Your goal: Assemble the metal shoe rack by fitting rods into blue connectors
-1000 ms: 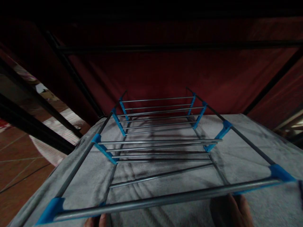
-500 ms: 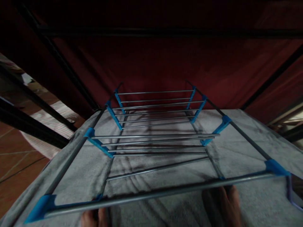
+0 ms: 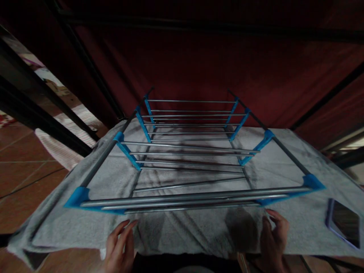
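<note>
A rack [image 3: 193, 151] of grey metal rods with blue plastic corner pieces lies on a grey towel [image 3: 284, 167]. My left hand [image 3: 119, 248] is at the towel's near edge, fingers apart, just below the rack's front left corner. My right hand [image 3: 274, 240] rests flat on the towel, fingers spread, just below the rack's front right end. Neither hand holds anything.
A phone [image 3: 342, 223] with a purple case lies on the towel at the right. Dark red cloth [image 3: 199, 64] hangs behind, crossed by black bars [image 3: 42, 110]. A tiled floor [image 3: 19, 170] shows at the left.
The view has tilted down, so both hands and the towel's near edge now show. My hands have come away from under the rack's front bar. The phone has come into view.
</note>
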A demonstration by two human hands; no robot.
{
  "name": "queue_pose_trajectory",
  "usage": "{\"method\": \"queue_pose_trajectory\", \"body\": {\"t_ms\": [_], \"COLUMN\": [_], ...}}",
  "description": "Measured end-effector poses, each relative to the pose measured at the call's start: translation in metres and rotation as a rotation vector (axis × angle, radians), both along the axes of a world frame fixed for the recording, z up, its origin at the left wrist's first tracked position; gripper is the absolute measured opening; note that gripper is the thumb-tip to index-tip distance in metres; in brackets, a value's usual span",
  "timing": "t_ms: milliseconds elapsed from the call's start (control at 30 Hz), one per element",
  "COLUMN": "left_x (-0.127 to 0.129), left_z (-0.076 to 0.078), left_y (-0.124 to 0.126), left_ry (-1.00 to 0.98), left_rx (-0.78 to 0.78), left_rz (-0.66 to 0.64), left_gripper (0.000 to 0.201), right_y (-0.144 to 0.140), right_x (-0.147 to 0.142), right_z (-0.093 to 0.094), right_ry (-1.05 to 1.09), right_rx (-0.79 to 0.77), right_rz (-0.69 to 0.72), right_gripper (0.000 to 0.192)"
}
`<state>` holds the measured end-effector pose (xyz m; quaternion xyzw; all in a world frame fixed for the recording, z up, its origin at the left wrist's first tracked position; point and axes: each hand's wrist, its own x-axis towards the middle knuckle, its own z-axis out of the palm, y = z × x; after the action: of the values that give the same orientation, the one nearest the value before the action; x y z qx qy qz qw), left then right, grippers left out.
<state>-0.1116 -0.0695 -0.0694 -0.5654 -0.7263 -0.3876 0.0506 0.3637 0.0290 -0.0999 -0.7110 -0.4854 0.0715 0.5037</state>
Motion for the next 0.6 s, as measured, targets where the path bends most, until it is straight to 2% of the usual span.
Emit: {"method": "queue_pose_trajectory", "body": {"t_ms": [100,200,300,433,600], "left_x": [0.013,0.027,0.041,0.05,0.052], "left_z": [0.003,0.006,0.011,0.011,0.008], "left_y": [0.015,0.044,0.07,0.087,0.1], "left_ry": [0.139,0.243,0.31,0.466,0.516], "left_rx": [-0.012,-0.008,-0.013,-0.046,-0.075], "left_rz": [-0.211,-0.343,-0.461,-0.71,-0.776], "left_gripper": [0.029,0.035,0.037,0.046,0.052], "right_y": [0.004,0.016,0.031,0.05,0.077], "right_x": [-0.024,-0.045,-0.054,-0.05,-0.034], "right_z": [0.013,0.018,0.019,0.024,0.03], "right_ry": [-0.074,-0.08,-0.081,-0.056,-0.077], "right_rx": [0.041,0.027,-0.019,-0.008,-0.028], "right_rz": [0.233,0.359,0.383,0.411,0.398], "right_gripper": [0.029,0.029,0.029,0.033,0.031]}}
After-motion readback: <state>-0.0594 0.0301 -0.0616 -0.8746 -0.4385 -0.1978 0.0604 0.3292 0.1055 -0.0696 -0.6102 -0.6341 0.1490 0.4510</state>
